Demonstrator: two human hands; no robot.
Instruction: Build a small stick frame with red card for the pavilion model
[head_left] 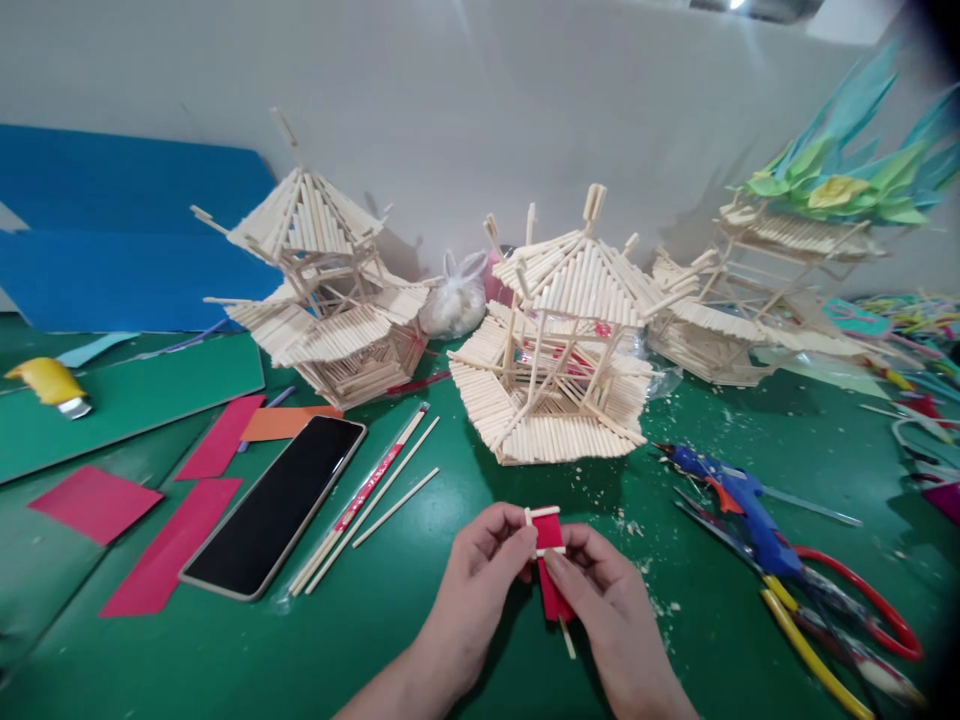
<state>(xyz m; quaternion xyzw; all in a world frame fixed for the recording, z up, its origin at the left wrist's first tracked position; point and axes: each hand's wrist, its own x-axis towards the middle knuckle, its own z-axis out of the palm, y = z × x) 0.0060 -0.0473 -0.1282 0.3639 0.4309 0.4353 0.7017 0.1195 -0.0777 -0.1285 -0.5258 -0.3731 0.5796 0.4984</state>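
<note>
Between my two hands is a small strip of red paper with short pale wooden sticks along its edges. My left hand pinches its left side between thumb and fingers. On the right side, my right hand grips it, the thumb lying over the lower crosswise stick. Below the fingers the red paper continues downward, and a thin stick end pokes out under it. Just beyond my hands stands a pavilion model made of wooden sticks, with a peaked roof.
A second stick pavilion stands at left, another at right. A phone, a packet of chopsticks, red paper pieces and a yellow cutter lie left. A blue glue gun and red-handled scissors lie right.
</note>
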